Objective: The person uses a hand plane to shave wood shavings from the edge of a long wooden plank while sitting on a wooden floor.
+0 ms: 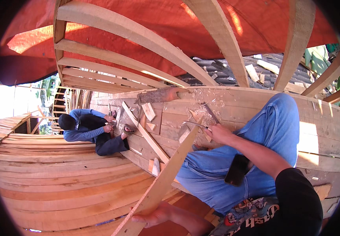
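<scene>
A long, pale wooden board slants from the lower edge up to the middle of the view. My left hand is wrapped round its near end. Near the board's far end, my right hand is closed on a thin-bladed knife, whose blade points left across the board. The knife's handle is mostly hidden in my fingers. Just beyond that hand, a dark, narrow bar lies among wood scraps. A black phone rests on my lap, against my blue jeans.
A co-worker in a blue top sits on the left, bent over their hands. A wooden strip, offcuts and shavings lie on the plank floor. Curved wooden ribs rise ahead, before a red tarp.
</scene>
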`<state>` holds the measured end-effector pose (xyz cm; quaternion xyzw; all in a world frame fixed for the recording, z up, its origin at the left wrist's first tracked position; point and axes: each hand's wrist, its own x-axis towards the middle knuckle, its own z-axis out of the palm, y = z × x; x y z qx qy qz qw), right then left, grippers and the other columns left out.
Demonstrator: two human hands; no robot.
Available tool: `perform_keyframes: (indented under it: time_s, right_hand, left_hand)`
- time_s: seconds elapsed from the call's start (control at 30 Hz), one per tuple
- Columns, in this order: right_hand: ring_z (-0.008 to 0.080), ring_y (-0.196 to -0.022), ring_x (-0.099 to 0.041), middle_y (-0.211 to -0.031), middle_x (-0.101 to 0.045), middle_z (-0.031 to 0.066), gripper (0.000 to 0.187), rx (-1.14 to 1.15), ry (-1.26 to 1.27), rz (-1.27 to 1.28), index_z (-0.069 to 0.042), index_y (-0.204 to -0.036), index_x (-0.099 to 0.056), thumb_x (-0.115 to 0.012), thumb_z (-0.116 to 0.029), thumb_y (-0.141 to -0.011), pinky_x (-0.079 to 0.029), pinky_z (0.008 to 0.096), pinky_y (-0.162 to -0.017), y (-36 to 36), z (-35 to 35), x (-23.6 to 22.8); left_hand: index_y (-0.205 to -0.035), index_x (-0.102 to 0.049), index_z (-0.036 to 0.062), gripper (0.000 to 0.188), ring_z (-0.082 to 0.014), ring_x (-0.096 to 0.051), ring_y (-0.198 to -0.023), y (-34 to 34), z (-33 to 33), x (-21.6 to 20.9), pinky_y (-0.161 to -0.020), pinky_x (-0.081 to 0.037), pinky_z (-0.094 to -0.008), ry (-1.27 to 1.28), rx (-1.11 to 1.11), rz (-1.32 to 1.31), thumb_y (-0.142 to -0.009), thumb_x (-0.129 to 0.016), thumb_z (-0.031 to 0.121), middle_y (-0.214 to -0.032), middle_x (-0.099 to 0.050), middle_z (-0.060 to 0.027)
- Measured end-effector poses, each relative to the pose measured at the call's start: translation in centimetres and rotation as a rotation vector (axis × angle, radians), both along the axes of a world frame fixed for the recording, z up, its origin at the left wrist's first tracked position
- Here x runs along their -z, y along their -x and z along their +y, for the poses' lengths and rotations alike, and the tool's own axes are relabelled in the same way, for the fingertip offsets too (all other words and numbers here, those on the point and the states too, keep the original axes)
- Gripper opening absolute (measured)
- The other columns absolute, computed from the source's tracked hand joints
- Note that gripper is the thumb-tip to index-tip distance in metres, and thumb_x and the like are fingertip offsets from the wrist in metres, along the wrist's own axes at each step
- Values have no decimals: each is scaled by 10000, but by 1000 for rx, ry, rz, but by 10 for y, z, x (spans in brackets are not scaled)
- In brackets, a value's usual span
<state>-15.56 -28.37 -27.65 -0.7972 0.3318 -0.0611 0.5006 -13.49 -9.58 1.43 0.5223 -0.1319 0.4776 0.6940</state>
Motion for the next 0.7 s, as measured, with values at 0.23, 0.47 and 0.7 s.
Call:
perform_keyframes:
  time_s: [0.23, 0.47, 0.7]
  right_hand:
    - [443, -843, -619, -886, -632, 279, 430, -2, -35, -2, 36, -916, -647, -466, -353, -938, -494, 519, -738, -2, 7, -21]
    - [442, -842, -619, -879, -632, 284, 443, 40, -117, 90, 43, -902, -634, -451, -358, -940, -491, 521, -751, 5, -3, 6]
    - [422, -867, -624, -906, -641, 263, 441, 24, -70, 133, 28, -957, -632, -434, -365, -942, -493, 512, -772, 2, -1, 4]
  left_hand:
    - [-1255, -448, 10, 608, -265, -501, -1118, -6, 0, -5, -936, -453, -423, 1, 5, -26, -848, -638, 420, -1223, -484, -148]
    - [-1311, -412, 23, 629, -280, -489, -1159, -8, 2, -2, -968, -434, -434, -2, 35, 12, -853, -637, 390, -1294, -460, -150]
    - [-1374, -344, 59, 665, -291, -449, -1221, -18, 12, 1, -1022, -393, -437, 22, 100, -19, -853, -650, 339, -1390, -392, -145]
